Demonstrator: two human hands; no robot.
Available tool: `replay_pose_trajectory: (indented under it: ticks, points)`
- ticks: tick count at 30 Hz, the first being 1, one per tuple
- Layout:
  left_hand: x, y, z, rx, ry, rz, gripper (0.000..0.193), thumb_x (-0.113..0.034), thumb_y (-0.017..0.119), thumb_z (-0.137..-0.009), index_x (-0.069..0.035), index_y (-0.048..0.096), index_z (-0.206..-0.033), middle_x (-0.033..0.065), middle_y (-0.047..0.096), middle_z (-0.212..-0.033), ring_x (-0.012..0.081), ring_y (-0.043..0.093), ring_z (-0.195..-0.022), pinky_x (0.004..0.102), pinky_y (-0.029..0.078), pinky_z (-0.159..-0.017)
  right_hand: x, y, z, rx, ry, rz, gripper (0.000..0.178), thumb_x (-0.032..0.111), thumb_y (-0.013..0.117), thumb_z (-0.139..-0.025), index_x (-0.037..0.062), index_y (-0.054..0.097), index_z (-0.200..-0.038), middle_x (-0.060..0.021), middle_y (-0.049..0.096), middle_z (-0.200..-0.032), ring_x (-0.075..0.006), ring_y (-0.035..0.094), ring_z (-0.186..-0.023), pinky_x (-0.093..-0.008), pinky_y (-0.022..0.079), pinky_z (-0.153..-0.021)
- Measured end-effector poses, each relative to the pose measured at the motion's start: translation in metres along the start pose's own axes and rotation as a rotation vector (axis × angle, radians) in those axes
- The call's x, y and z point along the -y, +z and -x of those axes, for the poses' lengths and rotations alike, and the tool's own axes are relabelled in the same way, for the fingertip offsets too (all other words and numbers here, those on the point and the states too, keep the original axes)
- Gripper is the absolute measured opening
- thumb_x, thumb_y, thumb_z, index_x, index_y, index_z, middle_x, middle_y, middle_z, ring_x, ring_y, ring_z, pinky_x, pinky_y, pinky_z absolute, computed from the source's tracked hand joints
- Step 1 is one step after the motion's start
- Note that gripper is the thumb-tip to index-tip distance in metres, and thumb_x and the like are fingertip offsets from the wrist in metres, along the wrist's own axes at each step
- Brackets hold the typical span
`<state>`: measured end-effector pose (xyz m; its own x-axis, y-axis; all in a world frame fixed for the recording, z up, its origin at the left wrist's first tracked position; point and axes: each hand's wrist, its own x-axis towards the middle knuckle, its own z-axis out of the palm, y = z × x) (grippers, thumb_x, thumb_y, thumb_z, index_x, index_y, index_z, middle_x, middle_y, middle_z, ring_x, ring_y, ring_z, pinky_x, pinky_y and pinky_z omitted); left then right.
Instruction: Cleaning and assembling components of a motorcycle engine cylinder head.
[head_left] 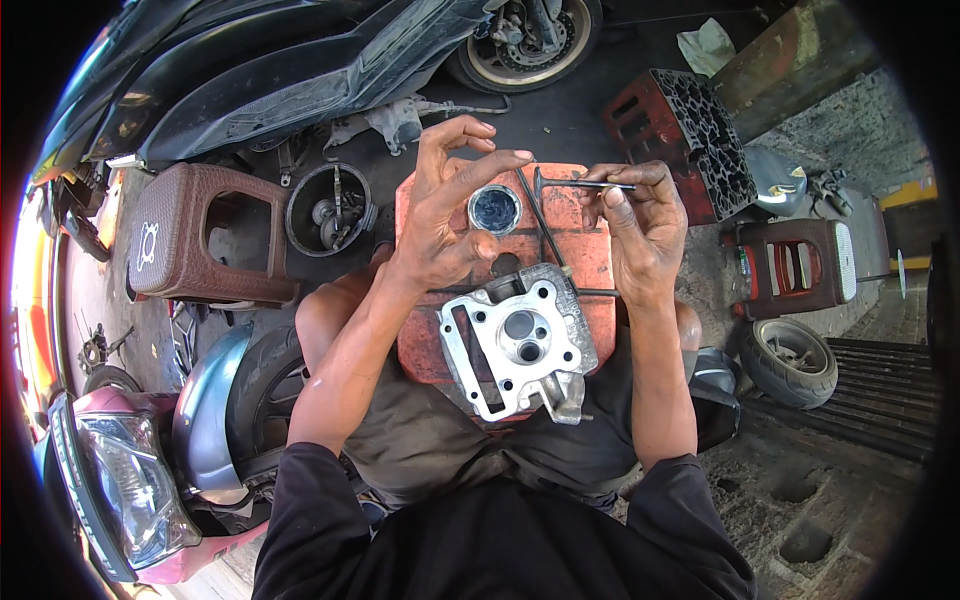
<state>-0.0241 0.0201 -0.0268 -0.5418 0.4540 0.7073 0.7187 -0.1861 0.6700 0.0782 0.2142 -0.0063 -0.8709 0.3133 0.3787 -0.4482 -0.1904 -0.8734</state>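
My right hand (645,230) is closed around the stem of an engine valve (565,183), held sideways with its flat head toward my left hand. My left hand (450,205) has its fingers spread and holds nothing. Between its thumb and index finger shows a small round tin (495,209) of dark paste. Below, a bare metal cylinder head (515,345) rests on the red stool (590,245), its machined face up with two round valve openings showing. A thin dark rod (543,222) lies slanted across the stool, passing behind the valve's head.
A brown stool (205,235) and a bucket of metal parts (330,210) stand left. Motorcycles surround me, one with a pink front (140,490). To the right are a red crate (680,145), another brown stool (800,265) and a loose wheel (790,362).
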Motion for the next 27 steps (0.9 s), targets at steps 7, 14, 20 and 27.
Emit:
replay_pose_trajectory:
  ticks: [7,14,20,27]
  points:
    - [-0.0003,0.0018,0.0012,0.043,0.079,-0.082,0.081,-0.076,0.062,-0.073,-0.012,0.068,-0.121,0.0136,0.04,-0.128,0.0257,0.046,-0.113,0.0364,0.046,-0.083,0.0021,0.0008,0.0002,-0.013,0.015,0.017,0.013,0.003,0.063,-0.093,0.0017,0.052,-0.1,-0.0169,0.066,-0.101,-0.0124,0.063,-0.083,-0.0244,0.053,-0.067]
    - [0.0039,0.0026,0.0047,0.021,0.09,-0.054,0.078,-0.075,0.065,-0.071,-0.015,0.07,-0.12,0.0138,0.041,-0.127,0.0275,0.046,-0.114,0.0391,0.046,-0.085,0.0005,-0.0022,0.0008,-0.013,0.009,0.034,0.013,0.002,0.062,-0.093,0.0016,0.052,-0.101,-0.0165,0.066,-0.101,-0.0112,0.062,-0.08,-0.0246,0.053,-0.068]
    - [0.001,0.0038,0.0025,0.035,0.069,-0.092,0.079,-0.077,0.063,-0.07,-0.015,0.07,-0.118,0.014,0.04,-0.127,0.0274,0.047,-0.114,0.0392,0.047,-0.085,0.0026,-0.0032,0.0005,-0.014,0.004,0.019,0.012,0.001,0.061,-0.093,0.0013,0.052,-0.101,-0.0169,0.066,-0.102,-0.0112,0.062,-0.081,-0.0247,0.053,-0.068]
    - [0.0048,0.0018,0.0021,-0.027,0.091,-0.094,0.08,-0.078,0.062,-0.069,-0.013,0.071,-0.115,0.0143,0.042,-0.126,0.027,0.05,-0.112,0.0365,0.05,-0.082,0.0005,-0.0037,-0.0004,-0.004,0.0,-0.02,0.012,0.0,0.06,-0.093,0.0012,0.052,-0.101,-0.0173,0.066,-0.102,-0.0138,0.065,-0.084,-0.0252,0.053,-0.067]
